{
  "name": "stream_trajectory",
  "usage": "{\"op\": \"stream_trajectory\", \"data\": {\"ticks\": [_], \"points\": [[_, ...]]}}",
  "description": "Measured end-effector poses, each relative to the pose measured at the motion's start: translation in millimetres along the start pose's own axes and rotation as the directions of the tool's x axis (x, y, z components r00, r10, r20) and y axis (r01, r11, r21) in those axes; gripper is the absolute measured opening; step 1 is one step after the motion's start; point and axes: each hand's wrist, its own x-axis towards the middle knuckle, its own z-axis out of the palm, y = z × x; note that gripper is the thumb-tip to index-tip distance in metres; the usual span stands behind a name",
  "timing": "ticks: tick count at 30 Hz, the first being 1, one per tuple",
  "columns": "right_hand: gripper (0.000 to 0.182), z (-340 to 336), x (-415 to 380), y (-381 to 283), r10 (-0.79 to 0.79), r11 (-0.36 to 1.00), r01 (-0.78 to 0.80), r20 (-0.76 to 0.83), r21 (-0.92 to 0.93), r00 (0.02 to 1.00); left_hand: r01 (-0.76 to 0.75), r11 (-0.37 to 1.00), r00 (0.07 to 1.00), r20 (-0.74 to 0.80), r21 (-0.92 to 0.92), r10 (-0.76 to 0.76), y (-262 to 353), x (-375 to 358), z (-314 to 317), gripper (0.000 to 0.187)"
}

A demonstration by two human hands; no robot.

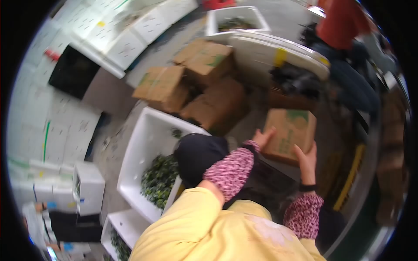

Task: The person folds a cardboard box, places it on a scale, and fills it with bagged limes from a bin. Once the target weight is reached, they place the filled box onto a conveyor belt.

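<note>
Two hands gripped one matte cardboard box (pixel 291 134), rectangular, green-printed: left hand (pixel 263 137) wrapped its near-left edge, right hand (pixel 306 161) its near-right corner; long axis ran near-far.

brown cardboard box (pixel 291 132) with green print, pink leopard-patterned sleeves (pixel 230 169), yellow top (pixel 204 230), white crate (pixel 146 143) of dark greens (pixel 159 178)

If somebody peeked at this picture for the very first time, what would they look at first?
Probably the two hands gripping a cardboard box with green print right of the middle: the left hand on its near left edge, the right hand on its near right corner. Next comes the pile of brown cardboard boxes above, then the white tub on the left, holding dark green vegetables.
</note>
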Motion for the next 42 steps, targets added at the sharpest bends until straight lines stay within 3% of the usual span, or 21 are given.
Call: {"op": "stream_trajectory", "data": {"ticks": [1,2,3,5,6,7,8,10,12,13,14,17,21,23,25,31,34,35,37,39,42], "points": [[0.069,-35.5,-50.4,-14.0,-0.286,0.940,0.266,0.067,0.214,0.956,0.055,0.998,0.994,0.094,0.015,-0.056,-11.6,-14.2,19.3,0.050],[0.066,-12.9,-77.1,-16.4,-0.264,0.951,0.277,-0.104,0.139,0.959,0.154,0.987,0.959,0.244,-0.033,-0.141,38.3,-51.6,3.6,0.050],[0.066,-103.6,-6.8,-19.1,-0.369,0.911,0.397,-0.207,0.112,0.906,0.108,0.984,0.896,0.443,-0.142,-0.034,87.2,-5.1,111.2,0.051],[0.063,-92.5,5.6,6.2,-0.242,0.907,0.209,0.046,0.365,0.969,-0.099,0.995,0.841,0.537,0.029,0.068,125.7,-9.9,99.5,0.050],[0.062,-77.2,-9.9,32.8,-0.141,0.910,0.039,0.219,0.412,0.965,-0.402,0.805,0.853,0.498,0.436,0.156,126.6,-27.9,84.3,0.044],[0.061,-75.2,-22.7,39.1,-0.016,0.934,-0.090,0.292,0.346,0.956,-0.604,0.383,0.797,0.530,0.699,0.289,126.9,-33.2,90.0,0.039],[0.059,-68.8,-28.2,43.9,0.089,0.939,-0.201,0.365,0.279,0.927,-0.613,0.384,0.790,0.544,0.691,0.282,125.8,-35.7,99.7,0.039],[0.055,-50.6,-16.9,58.1,0.141,0.947,-0.239,0.394,0.213,0.908,-0.730,-0.050,0.651,0.716,0.681,0.252,126.9,-37.7,104.8,0.026],[0.052,-42.3,-5.5,61.4,0.192,0.953,-0.273,0.433,0.132,0.881,-0.745,-0.149,0.598,0.750,0.650,0.283,116.2,-46.3,112.3,0.020],[0.047,-42.4,-1.1,59.6,0.018,0.999,0.001,0.484,-0.038,0.875,-0.756,-0.239,0.540,0.787,0.609,0.299,109.6,-49.3,115.8,0.015],[0.042,-41.7,3.9,57.1,-0.138,0.941,0.284,0.561,-0.182,0.816,-0.753,-0.172,0.578,0.764,0.635,0.288,106.2,-45.8,115.0,0.010],[0.033,-66.8,-23.7,-15.8,-0.197,0.869,0.453,0.698,-0.201,0.689,-0.767,-0.210,0.531,0.784,0.606,0.320,105.0,-42.0,112.3,0.010],[0.027,-103.9,-28.2,-58.0,-0.324,0.920,0.267,0.175,0.288,0.930,-0.828,-0.186,0.466,0.834,0.529,0.297,102.9,-53.2,106.0,0.008],[0.030,-106.4,-10.0,-37.0,-0.545,0.838,0.532,-0.223,-0.122,0.808,-0.832,-0.172,0.472,0.836,0.527,0.280,94.7,-54.3,98.9,0.011],[0.041,-105.5,-4.3,-19.2,-0.529,0.825,0.462,-0.160,-0.324,0.833,-0.804,-0.264,0.485,0.844,0.534,0.229,79.0,-51.5,92.5,0.016],[0.051,-67.0,27.5,34.6,-0.448,0.894,0.432,-0.181,-0.120,0.876,-0.791,-0.162,0.577,0.808,0.590,0.122,84.1,-49.9,95.2,0.024],[0.048,-72.9,32.1,25.7,-0.414,0.909,0.396,-0.165,-0.132,0.895,-0.805,-0.065,0.430,0.655,0.590,0.621,86.8,-46.7,98.6,0.035],[0.048,-71.4,33.2,24.4,-0.406,0.912,0.388,-0.172,-0.131,0.897,-0.799,-0.064,0.435,0.648,0.598,0.625,85.8,-43.5,99.7,0.035],[0.049,-69.7,33.9,23.8,-0.390,0.919,0.370,-0.177,-0.138,0.903,-0.602,0.350,0.558,0.064,0.718,0.828,73.0,-30.9,98.6,0.052],[0.049,-69.7,32.4,25.3,-0.371,0.926,0.347,-0.178,-0.152,0.912,-0.409,0.623,0.895,0.161,0.667,0.415,35.9,15.0,71.8,0.060],[0.060,-72.8,13.7,7.8,-0.170,0.957,0.146,-0.077,-0.251,0.982,-0.291,0.599,0.957,0.226,0.746,0.183,45.4,8.9,70.0,0.061]]}}
